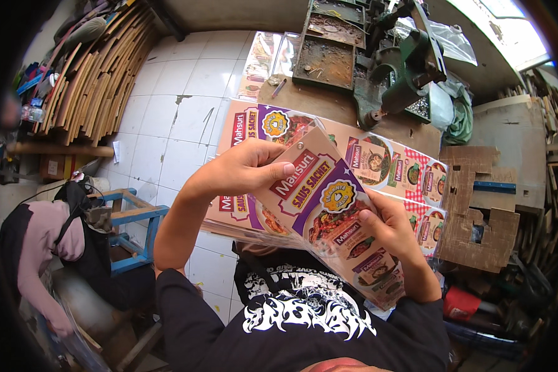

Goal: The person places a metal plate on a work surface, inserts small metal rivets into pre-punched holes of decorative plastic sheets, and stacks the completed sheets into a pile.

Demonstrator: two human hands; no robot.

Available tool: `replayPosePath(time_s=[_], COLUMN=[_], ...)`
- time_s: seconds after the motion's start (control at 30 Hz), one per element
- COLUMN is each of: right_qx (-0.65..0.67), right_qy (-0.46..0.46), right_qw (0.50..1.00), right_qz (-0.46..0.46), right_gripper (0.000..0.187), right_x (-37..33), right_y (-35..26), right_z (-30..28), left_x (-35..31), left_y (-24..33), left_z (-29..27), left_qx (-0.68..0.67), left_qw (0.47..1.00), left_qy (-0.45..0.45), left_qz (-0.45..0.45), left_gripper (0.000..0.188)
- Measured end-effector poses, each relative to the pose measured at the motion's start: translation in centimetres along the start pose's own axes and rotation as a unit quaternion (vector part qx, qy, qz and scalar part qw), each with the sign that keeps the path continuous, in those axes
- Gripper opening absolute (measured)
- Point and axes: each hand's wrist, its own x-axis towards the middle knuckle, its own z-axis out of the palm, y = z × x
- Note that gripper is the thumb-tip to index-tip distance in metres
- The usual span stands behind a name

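Observation:
Both hands hold a long printed cardboard sign [319, 186], tilted in front of my chest. It is pinkish-brown and purple with food pictures and a yellow badge, and a small round metal eyelet [301, 146] shows at its upper end. My left hand [254, 162] is closed on the upper left edge, thumb lying across the front. My right hand [387, 224] grips the right edge lower down, thumb on the printed face. Beneath and behind it, a stack of similar printed signs [232, 208] lies on the worktable, partly hidden by the held one.
A dark green hand press [403, 80] stands at the table's far right, beside a compartmented metal tray [325, 62] of small parts. A pen [279, 88] lies nearby. Cut brown boards [477, 211] are at the right, a blue frame [139, 217] at the left, stacked boards [99, 80] far left.

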Motion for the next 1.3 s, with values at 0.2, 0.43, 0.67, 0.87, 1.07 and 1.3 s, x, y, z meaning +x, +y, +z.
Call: replayPosePath(time_s=[0.2, 0.43, 0.67, 0.87, 1.07, 1.3], right_qx=[-0.103, -0.341, -0.265, -0.059, -0.088, -0.206], right_qy=[0.0, 0.23, 0.416, 0.413, 0.43, 0.472], right_qw=[0.995, 0.911, 0.863, 0.9, 0.897, 0.856], right_qz=[-0.016, -0.044, 0.11, 0.128, 0.054, 0.047], right_gripper=[0.037, 0.051, 0.048, 0.057, 0.05, 0.045], right_x=[-2.3, -8.4, -14.1, -14.1, -12.8, -12.5], right_y=[-1.0, -0.6, 8.5, 14.7, 15.5, 14.3], right_z=[-1.9, -8.6, -15.6, -14.2, -12.0, -9.9], left_x=[-2.8, -8.2, -10.6, -12.1, -13.9, -11.8], left_y=[-1.5, -4.4, -8.4, -5.4, -9.7, -12.7], left_z=[0.5, -0.2, 0.0, 2.3, 2.7, 5.4], left_qx=[-0.1, -0.206, -0.115, 0.431, 0.324, 0.193], left_qw=[0.994, 0.96, 0.936, 0.743, 0.795, 0.827], left_qy=[0.042, 0.187, 0.331, 0.492, 0.513, 0.528], left_qz=[0.0, 0.045, 0.016, -0.142, -0.029, 0.009], left_gripper=[0.038, 0.045, 0.047, 0.04, 0.047, 0.048])
